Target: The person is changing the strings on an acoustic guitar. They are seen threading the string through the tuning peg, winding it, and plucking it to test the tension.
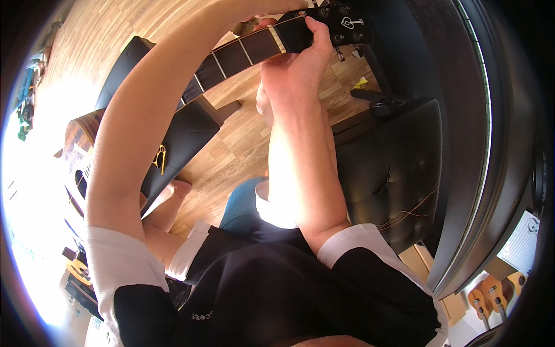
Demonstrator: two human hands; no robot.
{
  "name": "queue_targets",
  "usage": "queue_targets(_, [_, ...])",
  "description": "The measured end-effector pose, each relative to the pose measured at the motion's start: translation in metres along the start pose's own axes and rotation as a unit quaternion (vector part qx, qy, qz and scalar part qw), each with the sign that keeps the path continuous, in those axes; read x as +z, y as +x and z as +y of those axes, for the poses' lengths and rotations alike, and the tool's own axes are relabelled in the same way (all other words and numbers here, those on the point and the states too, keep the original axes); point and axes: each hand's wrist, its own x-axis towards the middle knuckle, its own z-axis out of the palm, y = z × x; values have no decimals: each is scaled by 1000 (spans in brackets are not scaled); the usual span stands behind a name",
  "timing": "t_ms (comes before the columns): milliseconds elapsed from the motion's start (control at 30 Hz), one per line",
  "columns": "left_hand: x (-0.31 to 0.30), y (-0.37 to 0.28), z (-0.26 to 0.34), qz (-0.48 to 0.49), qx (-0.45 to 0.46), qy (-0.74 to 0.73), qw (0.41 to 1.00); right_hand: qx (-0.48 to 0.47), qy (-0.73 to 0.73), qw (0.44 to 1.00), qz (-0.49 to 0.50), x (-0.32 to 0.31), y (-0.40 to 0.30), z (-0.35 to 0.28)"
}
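An acoustic guitar's dark neck (234,56) slants from the left to its black headstock (347,27) at the top right. A string runs along its far edge to a tuning post (302,14). My right hand (299,56) grips the neck at the nut, its thumb on the headstock near that post. My left arm crosses above the neck; the visible part of my left hand (295,4) is at the top edge beside the headstock, its fingers mostly hidden. Fingertips show behind the nut, near a small brownish object (246,27) that I cannot identify.
A gold capo (161,159) lies on a black padded bench (186,141). Loose strings (407,213) and a small black item (385,180) rest on a tufted black seat (368,158). A piano (459,173) stands at right. A yellow scrap (360,82) lies on the wooden floor.
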Motion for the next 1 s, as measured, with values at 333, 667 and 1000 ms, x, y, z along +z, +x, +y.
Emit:
queue_targets(333, [-45,-109,-92,-25,179,69,981,5,10,998,61,5,0,1])
queue_targets(667, [-45,-157,-129,67,232,34,970,-5,-21,999,47,4,0,0])
queue_targets(1000, [-48,-157,-133,40,251,23,967,-13,-22,999,28,-3,3,1])
